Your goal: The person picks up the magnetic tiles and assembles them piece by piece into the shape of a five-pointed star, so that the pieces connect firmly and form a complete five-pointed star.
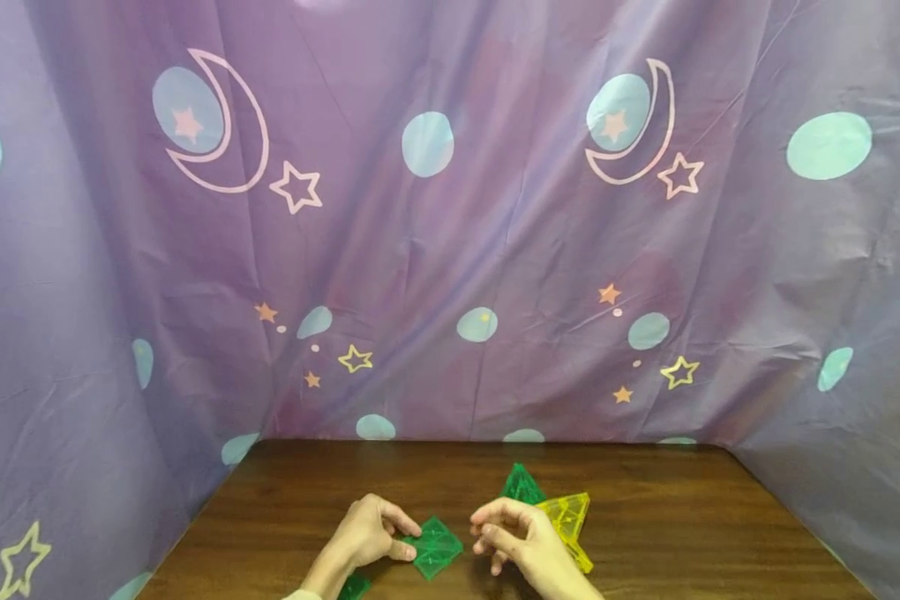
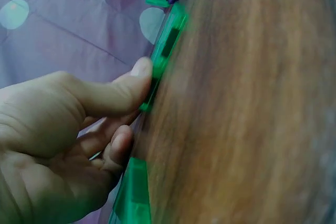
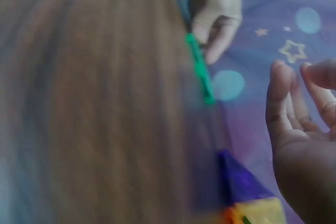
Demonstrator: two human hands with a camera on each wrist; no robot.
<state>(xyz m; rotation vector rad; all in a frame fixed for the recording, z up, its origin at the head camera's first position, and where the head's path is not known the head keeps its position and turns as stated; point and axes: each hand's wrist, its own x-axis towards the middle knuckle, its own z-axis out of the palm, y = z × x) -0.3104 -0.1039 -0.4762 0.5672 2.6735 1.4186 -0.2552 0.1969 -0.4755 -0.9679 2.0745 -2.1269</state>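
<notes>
My left hand [image 1: 371,533] pinches the left corner of a translucent green magnetic tile [image 1: 435,547], which lies on or just over the table like a diamond. The left wrist view shows the thumb [image 2: 137,80] on that tile's edge [image 2: 168,45]. Another green tile [image 2: 134,192] is close to this hand, mostly hidden in the head view. My right hand [image 1: 521,542] is raised to the right of the tile, fingers loosely bent, holding nothing. Just beyond it stand a green pointed piece [image 1: 521,485] and a yellow piece [image 1: 570,517], partly covered by the hand.
Both wrist views also show a purple piece [image 3: 244,182], with yellow and orange parts below it in the right one. The brown wooden table [image 1: 682,533] is enclosed by a purple curtain [image 1: 450,250] with moons and stars at its back and sides.
</notes>
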